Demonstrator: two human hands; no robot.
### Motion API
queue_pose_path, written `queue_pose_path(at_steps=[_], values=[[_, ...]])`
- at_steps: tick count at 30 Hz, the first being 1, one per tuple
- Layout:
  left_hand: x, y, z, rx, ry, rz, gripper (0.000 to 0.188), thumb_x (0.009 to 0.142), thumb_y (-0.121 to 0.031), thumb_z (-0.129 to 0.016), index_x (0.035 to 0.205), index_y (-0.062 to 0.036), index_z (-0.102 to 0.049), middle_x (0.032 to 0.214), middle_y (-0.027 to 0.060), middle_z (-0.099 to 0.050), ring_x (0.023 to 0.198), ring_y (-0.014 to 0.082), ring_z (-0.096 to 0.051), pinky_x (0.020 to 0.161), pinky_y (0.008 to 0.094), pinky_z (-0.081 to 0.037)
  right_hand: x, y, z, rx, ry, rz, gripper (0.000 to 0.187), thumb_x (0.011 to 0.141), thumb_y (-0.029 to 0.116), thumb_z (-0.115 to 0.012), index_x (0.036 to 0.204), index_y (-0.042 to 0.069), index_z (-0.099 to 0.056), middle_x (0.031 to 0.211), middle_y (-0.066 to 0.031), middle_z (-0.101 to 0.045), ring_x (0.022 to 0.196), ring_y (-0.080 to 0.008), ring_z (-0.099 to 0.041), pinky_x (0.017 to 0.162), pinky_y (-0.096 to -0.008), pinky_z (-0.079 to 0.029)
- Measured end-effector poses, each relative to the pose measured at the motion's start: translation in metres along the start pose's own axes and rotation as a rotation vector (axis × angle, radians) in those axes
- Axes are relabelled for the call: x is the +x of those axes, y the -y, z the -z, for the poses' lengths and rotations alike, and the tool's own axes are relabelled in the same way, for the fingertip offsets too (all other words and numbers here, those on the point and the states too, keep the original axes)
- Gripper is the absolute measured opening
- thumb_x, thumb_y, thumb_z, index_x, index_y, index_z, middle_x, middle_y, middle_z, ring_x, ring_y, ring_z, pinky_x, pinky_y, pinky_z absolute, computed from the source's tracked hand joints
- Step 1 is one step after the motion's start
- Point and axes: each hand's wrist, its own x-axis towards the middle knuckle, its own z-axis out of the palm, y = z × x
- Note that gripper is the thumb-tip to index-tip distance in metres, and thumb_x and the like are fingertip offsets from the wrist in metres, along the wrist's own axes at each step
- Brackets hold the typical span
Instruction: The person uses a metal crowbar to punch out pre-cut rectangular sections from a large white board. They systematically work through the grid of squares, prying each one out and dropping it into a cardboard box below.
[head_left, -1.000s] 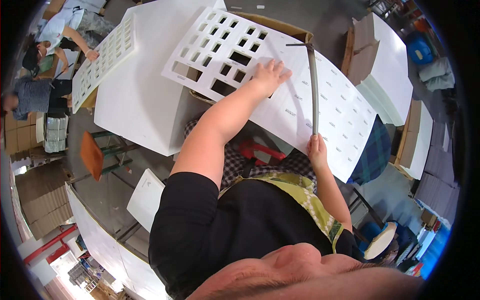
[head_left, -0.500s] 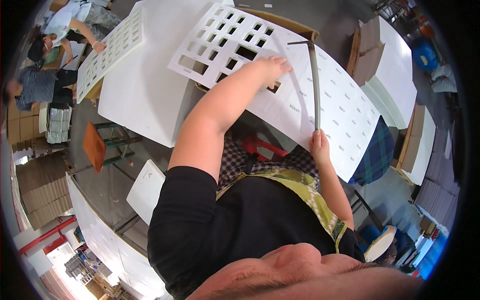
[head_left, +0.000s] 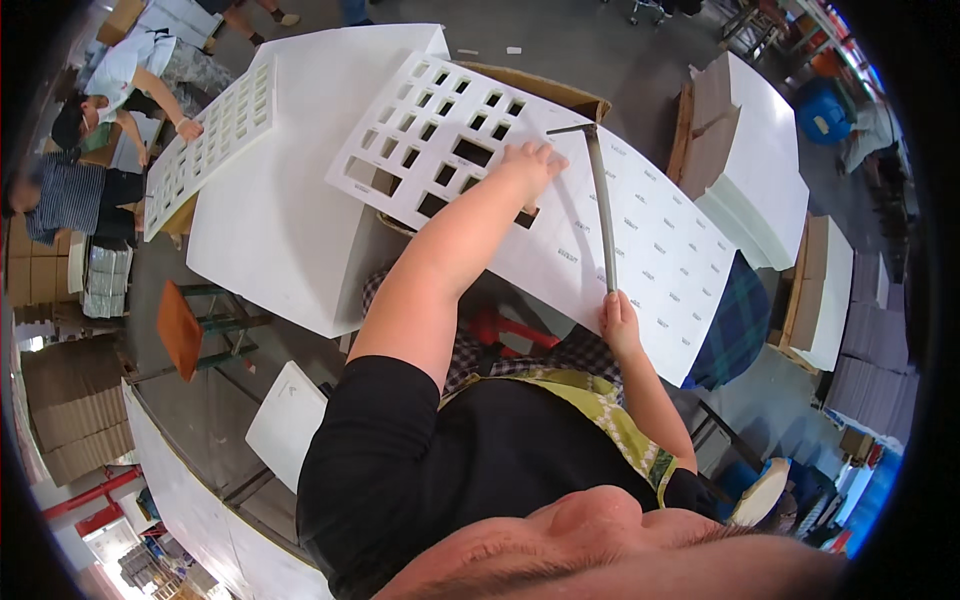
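Observation:
A long white board (head_left: 655, 230) lies at a slant in front of me. Its left part has several rectangular cut-outs; the right part carries rows of small dark print. My left hand (head_left: 532, 172) rests on the board by the cut-outs, fingers spread, with a dark opening just below it. In my closed right hand (head_left: 619, 322) is the lower end of a long grey hammer-like tool (head_left: 603, 200). Its thin crosswise head is at the far end, above the uncut part of the board. Whether the head touches the board I cannot tell.
Brown cardboard (head_left: 540, 90) shows under the board's far edge. A big white surface (head_left: 285, 230) stands to the left; beyond it a person (head_left: 150, 75) handles another cut-out board (head_left: 215, 140). White stacked boards (head_left: 750, 165) are at right, an orange-topped stool (head_left: 180, 330) at left.
The whole view has shifted slightly, so the board sits lower and further left. My left hand stays by the cut-outs, and my right hand still grips the hammer-like tool.

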Motion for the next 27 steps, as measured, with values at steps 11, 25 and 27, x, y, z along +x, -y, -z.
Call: queue_pose_path(at_steps=[11, 25, 27], values=[[-0.012, -0.001, -0.029, -0.015, -0.107, 0.003, 0.089, 0.072, -0.032, -0.077, 0.145, -0.0329, -0.026, 0.151, 0.0124, -0.025, 0.131, 0.0354, -0.036, 0.094, 0.0498, -0.044, -0.007, 0.019, -0.004, -0.01, -0.009, -0.02, 0.03, 0.101, 0.031, -0.04, 0.083, 0.009, -0.049, 0.061, 0.003, -0.042, 0.049, -0.0065, -0.038, 0.043, -0.0222, -0.032], [-0.005, -0.013, -0.024, 0.095, -0.131, 0.026, 0.089, 0.073, -0.023, -0.073, 0.147, -0.0254, -0.023, 0.153, 0.0082, -0.021, 0.133, 0.0369, -0.034, 0.097, 0.0581, -0.038, -0.005, 0.015, -0.001, -0.066, -0.013, 0.02, 0.033, 0.099, 0.035, -0.04, 0.08, 0.01, -0.047, 0.057, 0.0008, -0.041, 0.046, -0.0105, -0.038, 0.042, -0.0265, -0.033], [-0.002, -0.016, -0.033, 0.021, -0.127, 0.044, 0.081, 0.079, -0.018, -0.066, 0.147, -0.0241, -0.023, 0.155, 0.0067, -0.018, 0.135, 0.037, -0.031, 0.099, 0.0594, -0.037, -0.008, 0.019, 0.0, -0.063, 0.009, -0.008, 0.033, 0.099, 0.036, -0.04, 0.08, 0.01, -0.047, 0.057, 0.0007, -0.041, 0.045, -0.0105, -0.038, 0.041, -0.0266, -0.032]])
